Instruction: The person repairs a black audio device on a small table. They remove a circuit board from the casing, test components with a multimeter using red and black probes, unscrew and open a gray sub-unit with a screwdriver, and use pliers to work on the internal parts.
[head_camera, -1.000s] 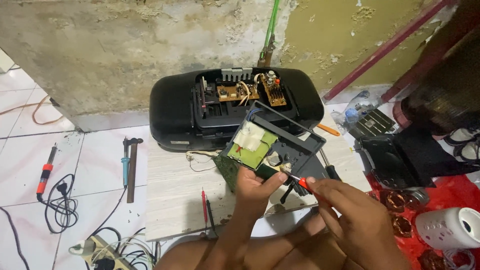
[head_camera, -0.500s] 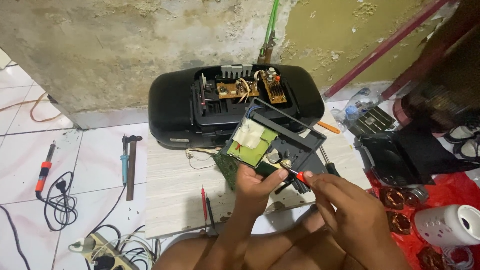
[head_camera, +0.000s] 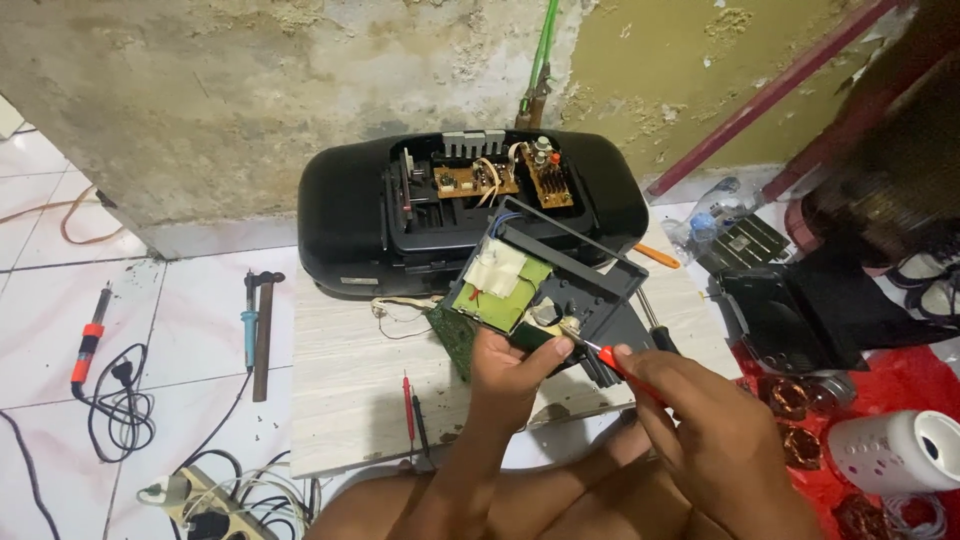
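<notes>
Wooden surface below us: our left hand grips the grey module, our right hand pinches the red screwdriver; we'd best keep its tip square on the screw beside our left thumb.

The right hand has drawn its screwdriver slightly back.

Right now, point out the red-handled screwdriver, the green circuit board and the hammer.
red-handled screwdriver (head_camera: 618, 364): head view, on its red handle.
green circuit board (head_camera: 520, 298): head view, on its green face.
hammer (head_camera: 263, 335): head view, on its handle.
</notes>
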